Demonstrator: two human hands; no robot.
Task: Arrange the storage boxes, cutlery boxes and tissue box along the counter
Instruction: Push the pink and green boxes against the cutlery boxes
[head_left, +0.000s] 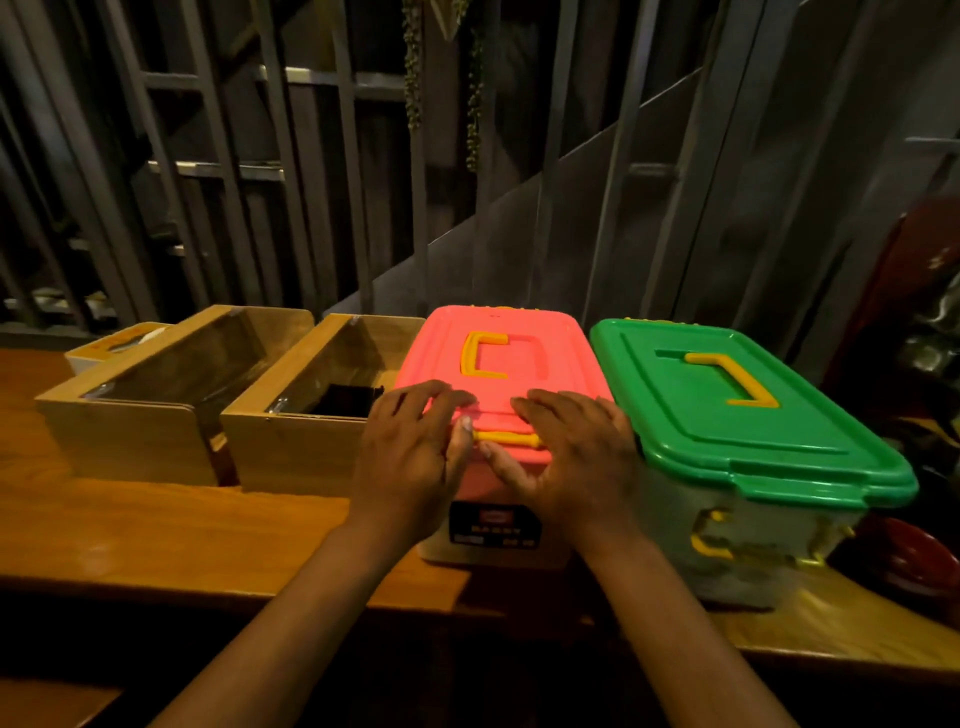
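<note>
We cannot read the blurred label on the pink-lidded box; our left hand and right hand cover its near lid edge. The tissue box sits mostly hidden behind the left wooden box. The dark red objects at right stay indistinct.

Wooden counter: tissue box, two cutlery boxes, pink-lidded, green-lidded storage boxes.
</note>
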